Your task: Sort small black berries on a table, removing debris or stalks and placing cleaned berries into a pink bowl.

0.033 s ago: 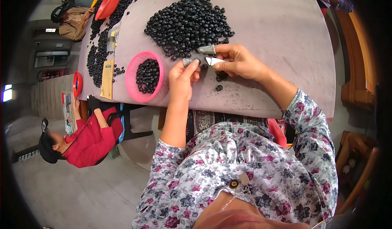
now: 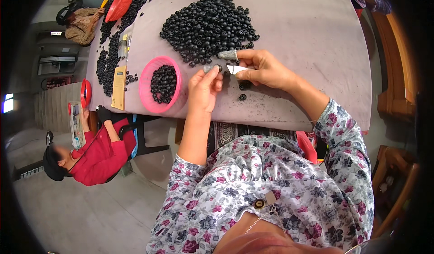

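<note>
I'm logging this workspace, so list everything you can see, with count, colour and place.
Black pieces: countless, black, heaped top centre and upper left
Pink basket: one, pink, left of centre, holding black pieces
Red containers: two, red, left side
Tan packet: one, tan, beside pink basket
Cloth: one, mauve-grey, under the heaps
White tool: one, white, centre
Fingertip covers: two, grey, centre
Wooden furniture: two pieces, brown, right edge
Other people: at least three, red, brown, patterned clothing, left and upper right
Left fingers: one set, centre, pinching a black piece
Right fingers: one set, centre, holding white tool
</note>
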The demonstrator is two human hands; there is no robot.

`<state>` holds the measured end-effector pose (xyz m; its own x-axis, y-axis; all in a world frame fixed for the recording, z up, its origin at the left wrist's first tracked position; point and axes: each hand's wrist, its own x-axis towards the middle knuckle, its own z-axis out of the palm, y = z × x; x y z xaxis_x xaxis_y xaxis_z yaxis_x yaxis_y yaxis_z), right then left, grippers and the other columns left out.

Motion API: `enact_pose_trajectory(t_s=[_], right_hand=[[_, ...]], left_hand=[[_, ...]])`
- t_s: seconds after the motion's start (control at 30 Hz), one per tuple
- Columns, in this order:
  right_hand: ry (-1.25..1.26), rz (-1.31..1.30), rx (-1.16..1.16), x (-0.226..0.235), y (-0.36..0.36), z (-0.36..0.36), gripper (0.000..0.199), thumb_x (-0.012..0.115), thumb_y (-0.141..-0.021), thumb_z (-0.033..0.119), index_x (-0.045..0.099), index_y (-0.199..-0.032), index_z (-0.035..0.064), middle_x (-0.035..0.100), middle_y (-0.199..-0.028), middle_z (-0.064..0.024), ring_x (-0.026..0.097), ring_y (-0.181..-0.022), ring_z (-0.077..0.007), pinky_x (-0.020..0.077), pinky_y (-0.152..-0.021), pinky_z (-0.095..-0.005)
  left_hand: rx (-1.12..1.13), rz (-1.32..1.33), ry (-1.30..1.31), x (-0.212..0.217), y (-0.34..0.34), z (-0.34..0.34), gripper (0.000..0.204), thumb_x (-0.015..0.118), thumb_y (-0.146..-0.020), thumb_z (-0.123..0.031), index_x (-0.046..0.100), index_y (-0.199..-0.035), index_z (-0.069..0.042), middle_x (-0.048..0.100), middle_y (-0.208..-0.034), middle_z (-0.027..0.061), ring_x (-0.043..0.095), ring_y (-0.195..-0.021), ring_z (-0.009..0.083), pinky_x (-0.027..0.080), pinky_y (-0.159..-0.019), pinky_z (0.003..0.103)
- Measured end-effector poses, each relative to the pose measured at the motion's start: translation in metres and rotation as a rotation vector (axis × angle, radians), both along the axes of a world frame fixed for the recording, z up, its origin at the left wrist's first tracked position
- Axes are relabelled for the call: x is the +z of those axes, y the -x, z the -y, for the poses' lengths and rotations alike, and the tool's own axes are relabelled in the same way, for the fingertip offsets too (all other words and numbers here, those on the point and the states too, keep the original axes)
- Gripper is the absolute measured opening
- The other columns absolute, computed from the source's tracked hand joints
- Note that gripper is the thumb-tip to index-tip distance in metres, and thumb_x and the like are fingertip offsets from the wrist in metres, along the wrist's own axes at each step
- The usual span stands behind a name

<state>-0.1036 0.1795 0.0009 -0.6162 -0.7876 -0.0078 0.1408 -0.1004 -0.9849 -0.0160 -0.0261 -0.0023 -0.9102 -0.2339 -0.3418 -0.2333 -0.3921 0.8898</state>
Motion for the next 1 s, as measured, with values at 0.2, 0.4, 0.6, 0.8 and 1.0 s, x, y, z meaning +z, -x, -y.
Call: enact_pose_trajectory(t_s=[0.2, 0.4, 0.6, 0.8, 1.0], right_hand=[[-0.026, -0.066, 0.048, 0.011, -0.008, 0.001, 0.041, 0.07, -0.091, 0.015, 0.06, -0.129, 0.0028, 0.059, -0.078, 0.0043, 0.047, -0.064, -0.0036, 0.0401, -0.054, -0.0225], [-0.023, -0.034, 0.053, 0.007, -0.007, 0.001, 0.031, 0.071, -0.09, 0.017, 0.063, -0.117, 0.0033, 0.058, -0.075, 0.005, 0.047, -0.062, -0.0031, 0.0391, -0.053, -0.0221], [-0.011, 0.009, 0.104, 0.006, -0.004, -0.001, 0.022, 0.073, -0.089, 0.019, 0.065, -0.104, 0.0047, 0.057, -0.073, 0.0057, 0.045, -0.059, -0.0022, 0.0363, -0.05, -0.0214], [0.001, 0.034, 0.098, 0.011, -0.005, -0.001, 0.023, 0.072, -0.089, 0.018, 0.066, -0.106, 0.0038, 0.057, -0.072, 0.0057, 0.044, -0.057, -0.0028, 0.0353, -0.05, -0.0209], [0.004, 0.04, 0.152, 0.005, -0.001, -0.002, 0.044, 0.07, -0.091, 0.014, 0.061, -0.132, 0.0045, 0.058, -0.079, 0.006, 0.046, -0.06, -0.0015, 0.0363, -0.05, -0.0191]], left_hand=[[-0.083, 0.089, -0.621, -0.002, -0.003, -0.008, 0.017, 0.066, -0.095, -0.024, 0.062, -0.096, -0.007, 0.062, -0.08, 0.0024, 0.054, -0.062, 0.0104, 0.044, -0.056, 0.025], [-0.121, 0.112, -0.671, -0.003, -0.004, -0.011, 0.02, 0.063, -0.098, -0.025, 0.062, -0.098, -0.005, 0.06, -0.081, 0.0029, 0.052, -0.062, 0.0109, 0.044, -0.054, 0.023], [-0.167, 0.09, -0.767, -0.006, -0.006, -0.011, 0.021, 0.062, -0.098, -0.025, 0.063, -0.098, -0.004, 0.062, -0.082, 0.0037, 0.052, -0.062, 0.011, 0.044, -0.055, 0.024], [-0.17, 0.085, -0.798, -0.004, -0.004, -0.013, 0.021, 0.065, -0.096, -0.023, 0.062, -0.097, -0.003, 0.062, -0.082, 0.0041, 0.054, -0.062, 0.0112, 0.046, -0.057, 0.025], [-0.174, 0.083, -0.796, -0.006, -0.004, -0.012, 0.02, 0.063, -0.097, -0.024, 0.062, -0.098, -0.004, 0.061, -0.081, 0.0032, 0.054, -0.063, 0.0114, 0.044, -0.056, 0.025]])
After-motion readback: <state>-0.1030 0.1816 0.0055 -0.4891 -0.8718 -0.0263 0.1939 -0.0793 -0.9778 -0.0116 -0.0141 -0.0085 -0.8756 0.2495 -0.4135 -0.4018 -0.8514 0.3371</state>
